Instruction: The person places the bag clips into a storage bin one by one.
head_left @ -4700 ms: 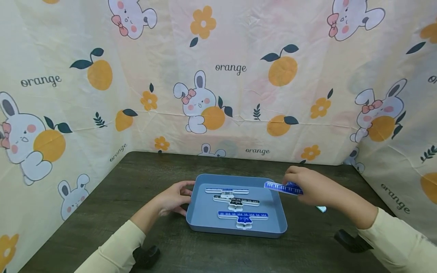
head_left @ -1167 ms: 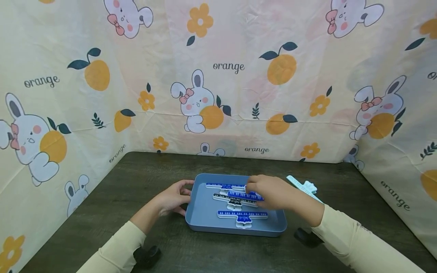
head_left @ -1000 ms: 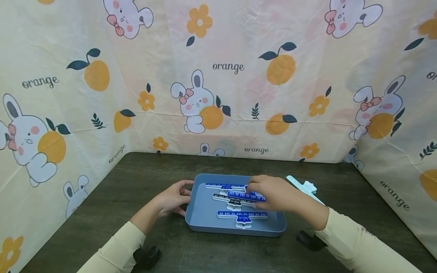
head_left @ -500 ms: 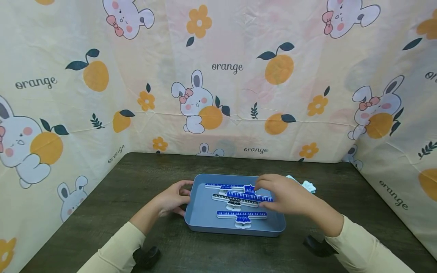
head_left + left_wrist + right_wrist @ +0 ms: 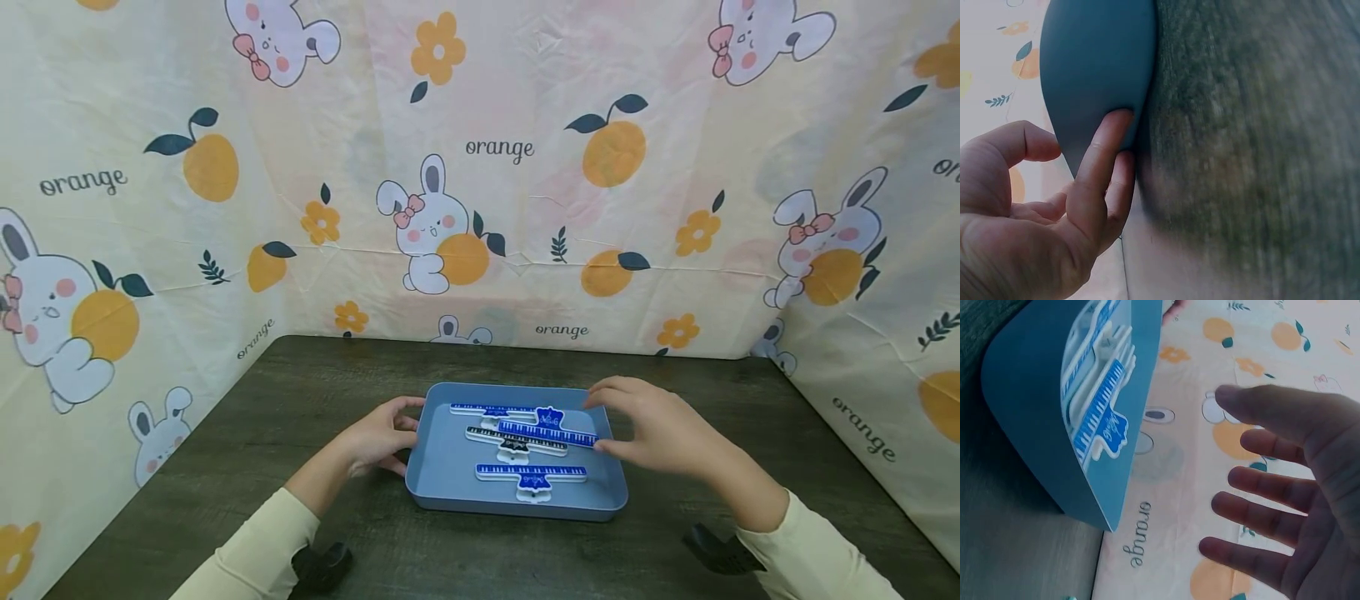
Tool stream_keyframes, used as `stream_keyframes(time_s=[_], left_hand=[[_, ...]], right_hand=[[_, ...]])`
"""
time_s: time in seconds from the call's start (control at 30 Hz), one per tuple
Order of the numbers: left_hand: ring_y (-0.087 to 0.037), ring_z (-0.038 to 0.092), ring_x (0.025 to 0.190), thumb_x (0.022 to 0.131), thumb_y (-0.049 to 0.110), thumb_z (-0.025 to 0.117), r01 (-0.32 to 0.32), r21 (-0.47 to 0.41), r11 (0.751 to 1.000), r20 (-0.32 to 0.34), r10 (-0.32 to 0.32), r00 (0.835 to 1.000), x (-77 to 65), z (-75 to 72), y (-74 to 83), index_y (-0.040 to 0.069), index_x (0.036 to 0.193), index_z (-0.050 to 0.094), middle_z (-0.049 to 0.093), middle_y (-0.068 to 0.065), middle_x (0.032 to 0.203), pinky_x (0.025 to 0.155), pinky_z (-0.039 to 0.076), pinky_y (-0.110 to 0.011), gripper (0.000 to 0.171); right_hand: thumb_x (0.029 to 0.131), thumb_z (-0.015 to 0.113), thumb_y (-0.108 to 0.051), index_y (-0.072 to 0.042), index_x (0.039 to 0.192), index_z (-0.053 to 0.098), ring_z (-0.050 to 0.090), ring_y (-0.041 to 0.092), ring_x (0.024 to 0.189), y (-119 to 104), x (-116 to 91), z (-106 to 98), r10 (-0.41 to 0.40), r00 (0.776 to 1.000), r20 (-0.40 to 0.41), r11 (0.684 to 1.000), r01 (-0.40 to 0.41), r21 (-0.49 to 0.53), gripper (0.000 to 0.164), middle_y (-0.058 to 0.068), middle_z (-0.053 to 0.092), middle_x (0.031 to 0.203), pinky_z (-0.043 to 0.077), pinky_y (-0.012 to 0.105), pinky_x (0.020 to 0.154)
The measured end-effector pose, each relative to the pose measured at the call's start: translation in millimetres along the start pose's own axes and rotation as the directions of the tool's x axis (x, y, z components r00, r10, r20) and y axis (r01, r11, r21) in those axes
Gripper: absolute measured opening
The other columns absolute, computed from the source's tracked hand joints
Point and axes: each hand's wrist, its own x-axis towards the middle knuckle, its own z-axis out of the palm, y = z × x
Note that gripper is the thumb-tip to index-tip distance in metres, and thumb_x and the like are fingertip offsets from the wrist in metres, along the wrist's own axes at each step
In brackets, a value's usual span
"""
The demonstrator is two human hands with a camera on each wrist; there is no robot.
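Observation:
A blue-grey tray [image 5: 444,479] lies on the table with several piano-key-patterned music clips inside. One blue clip [image 5: 531,473] lies at the front, a black-and-white clip [image 5: 517,446] in the middle, and another blue clip [image 5: 487,410] at the back. A further blue clip [image 5: 546,432], handle pointing away, lies partly over the middle and back ones. My left hand [image 5: 378,437] rests its fingertips against the tray's left end; the left wrist view shows fingers [image 5: 1094,162] on the outer wall. My right hand [image 5: 656,425], fingers spread, hovers by the tray's right rim, holding nothing.
The dark wooden table [image 5: 360,542] runs back to a cloth backdrop [image 5: 525,208] with rabbits and oranges. At the bottom edge of the right wrist view a small teal bit shows. A black wrist strap sits on each sleeve.
My right hand carried a blue clip in over the tray, laid it on the others and let go, then drew back right. The teal clip seen earlier is now hidden behind that hand.

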Motion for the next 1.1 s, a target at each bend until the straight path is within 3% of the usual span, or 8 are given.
stream_keyframes(time_s=[0.23,0.77,1.1], left_hand=[[-0.028,0.067,0.09,0.087,-0.007,0.055,0.002,-0.004,1.0,-0.003,-0.002,1.0,0.3,0.0,-0.4,0.004,0.149,0.03,0.058,-0.021,0.12,0.056,0.057,-0.042,0.068],[-0.028,0.067,0.091,0.089,-0.004,0.059,0.004,-0.013,1.0,-0.008,-0.004,1.0,0.5,-0.4,-0.4,0.005,0.149,0.031,0.059,-0.021,0.12,0.057,0.057,-0.043,0.067],[-0.028,0.067,0.091,0.089,-0.003,0.061,0.014,-0.038,0.999,0.004,-0.014,1.0,1.2,-2.2,-0.4,0.006,0.149,0.032,0.059,-0.021,0.121,0.058,0.057,-0.043,0.067]], right_hand=[[0.071,0.087,-0.026,-0.014,0.122,0.063,0.058,0.022,0.114,10,-9,-3,0.083,0.996,0.021,0.996,-0.084,0.032,0.058,0.0,0.062,0.122,0.05,0.047,0.091],[0.071,0.088,-0.022,-0.01,0.124,0.062,0.056,0.033,0.115,29,-29,-8,0.167,0.986,0.01,0.984,-0.167,0.06,0.06,0.008,0.06,0.125,0.047,0.056,0.09],[0.07,0.087,-0.02,-0.006,0.126,0.061,0.058,0.032,0.106,45,-34,-4,0.2,0.98,0.012,0.978,-0.2,0.066,0.063,0.012,0.06,0.122,0.049,0.054,0.084]])
